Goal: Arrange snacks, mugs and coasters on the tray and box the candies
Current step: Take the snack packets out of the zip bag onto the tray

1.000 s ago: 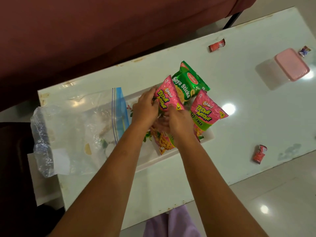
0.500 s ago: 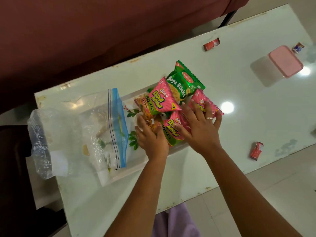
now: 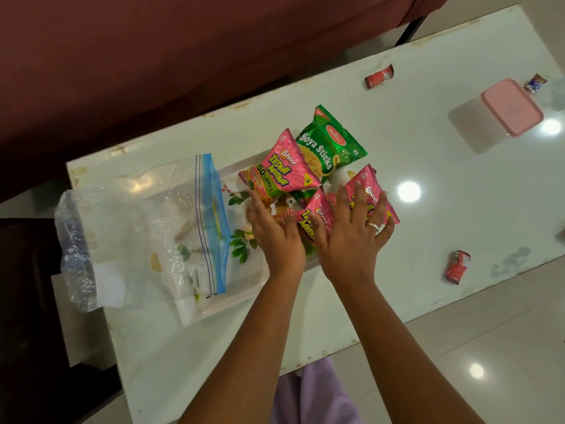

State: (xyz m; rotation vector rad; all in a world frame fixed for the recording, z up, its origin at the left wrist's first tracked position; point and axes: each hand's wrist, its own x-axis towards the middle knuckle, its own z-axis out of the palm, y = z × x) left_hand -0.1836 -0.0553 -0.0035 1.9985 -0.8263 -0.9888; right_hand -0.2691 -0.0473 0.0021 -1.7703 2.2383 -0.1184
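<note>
A white leaf-patterned tray point(image 3: 244, 296) lies on the table, and snack packets are piled on its right half. A green Soya Sticks packet point(image 3: 331, 142) lies farthest from me, with a pink Tedhe Medhe packet point(image 3: 282, 172) leaning against it. My left hand point(image 3: 275, 231) rests flat, fingers spread, on the pile's near left side, touching a second pink packet point(image 3: 315, 218). My right hand point(image 3: 354, 237), wearing a ring, lies flat over a third pink packet point(image 3: 367, 185). Neither hand grips anything. Three wrapped candies lie loose: a red candy point(image 3: 379, 77), another red candy point(image 3: 456, 266) and a blue candy point(image 3: 535, 83).
A clear zip bag point(image 3: 146, 234) with a blue seal covers the tray's left half and hangs over the table's left end. A translucent box with a pink lid point(image 3: 510, 107) stands at the far right. A dark red sofa point(image 3: 183, 56) runs behind the white table point(image 3: 428, 185).
My hands went from holding packets in the middle of the pile to lying flat on its near side. The pink packets have been laid down and spread out on the tray.
</note>
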